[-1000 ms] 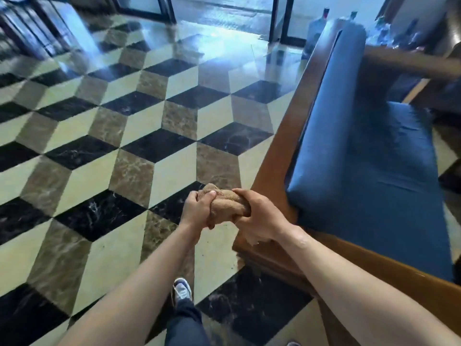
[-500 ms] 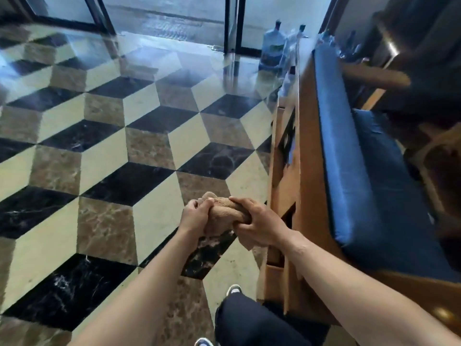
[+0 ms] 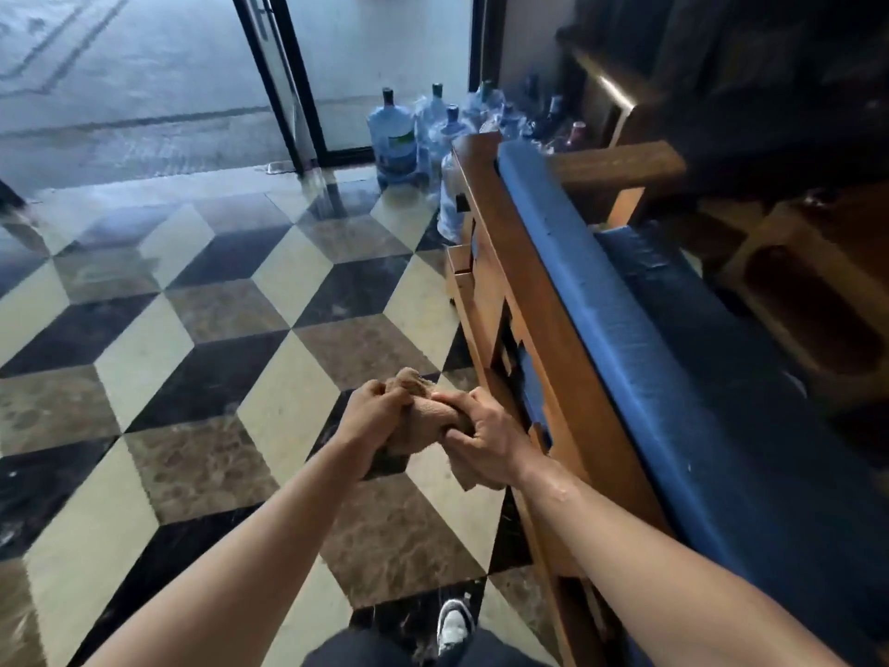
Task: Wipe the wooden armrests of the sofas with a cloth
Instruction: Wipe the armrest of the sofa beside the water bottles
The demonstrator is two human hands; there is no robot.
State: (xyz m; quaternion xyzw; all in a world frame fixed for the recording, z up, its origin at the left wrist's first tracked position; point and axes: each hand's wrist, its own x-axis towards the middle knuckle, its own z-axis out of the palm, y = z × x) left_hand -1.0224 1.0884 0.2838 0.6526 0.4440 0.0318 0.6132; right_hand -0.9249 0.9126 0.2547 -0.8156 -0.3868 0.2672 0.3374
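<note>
A bunched tan cloth (image 3: 423, 416) is held in front of me over the floor. My left hand (image 3: 368, 414) grips its left end and my right hand (image 3: 481, 438) grips its right end. A wooden sofa (image 3: 524, 305) with blue cushions (image 3: 640, 339) runs along my right, seen from behind its backrest. Its far wooden armrest (image 3: 620, 166) sticks out to the right at the sofa's far end. Both hands are left of the backrest and apart from the wood.
The floor (image 3: 192, 353) is glossy tile in black, cream and brown diamonds. Several large water bottles (image 3: 418, 132) stand by the glass door (image 3: 288, 79) beyond the sofa. A wooden side table (image 3: 818, 291) sits dark at the right. My shoe (image 3: 454, 623) shows below.
My view has moved along behind the sofa toward the door, bringing the water bottles and far armrest closer. Both hands keep the cloth gripped between them.
</note>
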